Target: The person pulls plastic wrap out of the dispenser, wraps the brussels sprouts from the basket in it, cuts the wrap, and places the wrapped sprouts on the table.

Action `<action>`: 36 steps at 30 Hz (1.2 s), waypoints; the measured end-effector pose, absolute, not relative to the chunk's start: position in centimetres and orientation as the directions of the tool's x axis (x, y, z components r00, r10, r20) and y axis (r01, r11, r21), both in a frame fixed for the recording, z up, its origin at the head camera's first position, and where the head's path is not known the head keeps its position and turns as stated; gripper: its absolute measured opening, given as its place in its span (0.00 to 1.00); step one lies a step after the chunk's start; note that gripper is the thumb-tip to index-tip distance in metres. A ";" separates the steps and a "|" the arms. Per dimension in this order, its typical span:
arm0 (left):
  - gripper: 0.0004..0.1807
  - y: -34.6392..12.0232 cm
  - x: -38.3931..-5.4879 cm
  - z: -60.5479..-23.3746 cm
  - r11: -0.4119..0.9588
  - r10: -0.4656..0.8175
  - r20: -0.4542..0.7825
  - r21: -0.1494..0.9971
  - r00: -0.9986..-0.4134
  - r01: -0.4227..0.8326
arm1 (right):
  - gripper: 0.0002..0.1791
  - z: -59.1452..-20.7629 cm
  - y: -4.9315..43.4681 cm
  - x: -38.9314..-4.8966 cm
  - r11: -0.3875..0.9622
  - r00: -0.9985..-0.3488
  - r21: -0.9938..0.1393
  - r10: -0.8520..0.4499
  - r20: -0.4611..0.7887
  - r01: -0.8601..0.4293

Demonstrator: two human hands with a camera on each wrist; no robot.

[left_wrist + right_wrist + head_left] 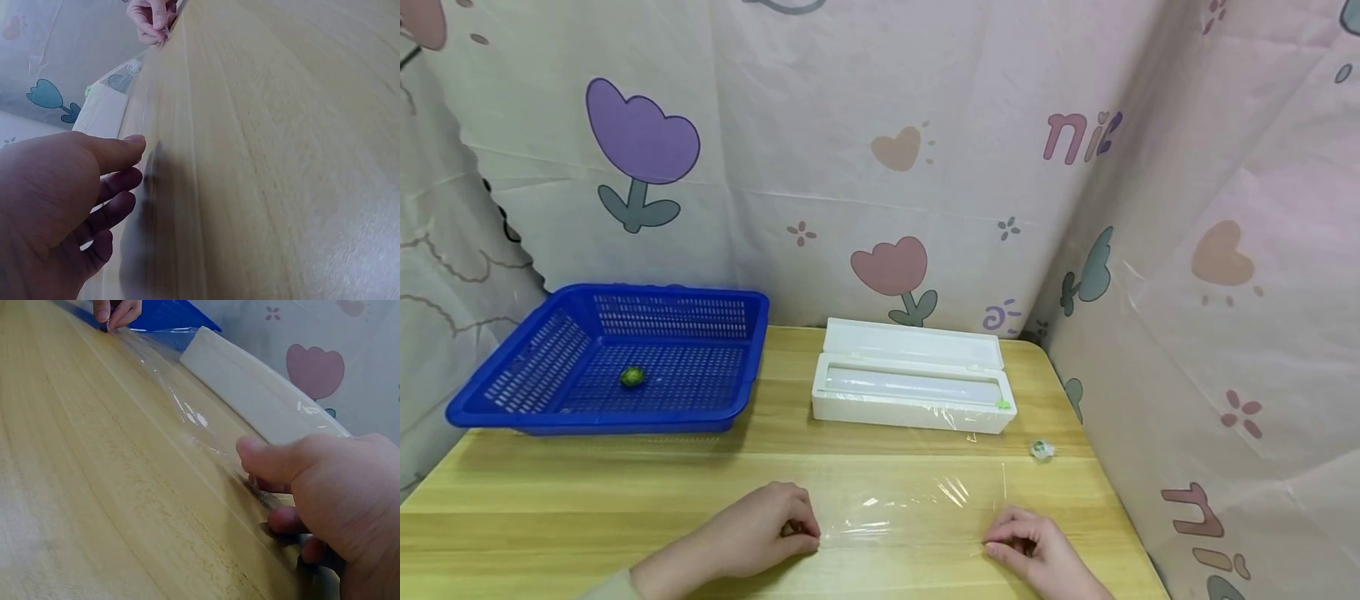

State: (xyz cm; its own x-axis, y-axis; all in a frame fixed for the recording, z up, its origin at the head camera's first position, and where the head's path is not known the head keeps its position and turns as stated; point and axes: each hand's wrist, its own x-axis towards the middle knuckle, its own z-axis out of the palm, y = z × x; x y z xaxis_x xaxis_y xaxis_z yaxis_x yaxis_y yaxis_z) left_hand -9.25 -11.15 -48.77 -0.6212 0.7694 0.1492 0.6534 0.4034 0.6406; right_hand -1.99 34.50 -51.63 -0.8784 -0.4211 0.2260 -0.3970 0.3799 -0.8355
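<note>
A sheet of clear plastic wrap (895, 508) stretches from the white dispenser box (917, 417) toward the front of the wooden table. My left hand (767, 529) pinches the sheet's near left corner between thumb and index finger. At the near right corner, my right hand (1037, 546) pinches the wrap the same way. In the right wrist view the film (194, 419) runs taut between both hands, close over the wood. The box's lid (913, 343) is flipped up at the back, and a roll (917, 386) lies inside.
A blue plastic basket (741, 412) stands at the back left with one small green round fruit (632, 377) in it. A small wrapped piece (1042, 450) lies right of the box. Printed curtains (790, 167) hang behind and along the right of the table (550, 500).
</note>
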 end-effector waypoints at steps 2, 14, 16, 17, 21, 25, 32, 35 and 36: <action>0.04 -11.3 -9.3 -48.7 0.406 0.766 0.154 0.636 -0.624 0.656 | 0.09 -51.7 34.5 -2.1 0.368 -0.869 -0.831 -0.428 0.247 -0.417; 0.02 -13.3 -9.8 -45.7 0.458 0.717 0.194 0.592 -0.670 0.663 | 0.09 -52.1 34.4 -2.2 0.364 -0.861 -0.819 -0.425 0.277 -0.443; 0.03 -13.7 -10.1 -44.5 0.466 0.700 0.214 0.586 -0.682 0.663 | 0.10 -52.1 34.4 -2.2 0.370 -0.864 -0.817 -0.423 0.274 -0.441; 0.04 -13.9 -10.3 -44.0 0.464 0.690 0.233 0.584 -0.685 0.666 | 0.10 -52.1 34.4 -2.2 0.374 -0.864 -0.816 -0.422 0.274 -0.441; 0.02 -15.0 -11.3 -41.9 0.476 0.639 0.295 0.574 -0.711 0.666 | 0.10 -52.1 34.4 -2.1 0.384 -0.866 -0.810 -0.417 0.276 -0.443; 0.03 -16.4 -12.4 -39.9 0.479 0.592 0.337 0.583 -0.732 0.656 | 0.10 -52.1 34.5 -2.2 0.391 -0.861 -0.798 -0.419 0.289 -0.458; 0.09 -19.5 -14.7 -37.5 0.532 0.492 0.420 0.547 -0.762 0.646 | 0.12 -52.3 34.5 -2.1 0.390 -0.857 -0.794 -0.421 0.297 -0.467; 0.09 -20.9 -15.7 -37.2 0.575 0.444 0.448 0.522 -0.776 0.630 | 0.11 -52.3 34.3 -2.0 0.378 -0.854 -0.797 -0.423 0.304 -0.471; 0.09 -21.4 -16.0 -37.1 0.585 0.428 0.451 0.523 -0.784 0.620 | 0.11 -52.3 34.3 -2.0 0.372 -0.851 -0.798 -0.424 0.308 -0.474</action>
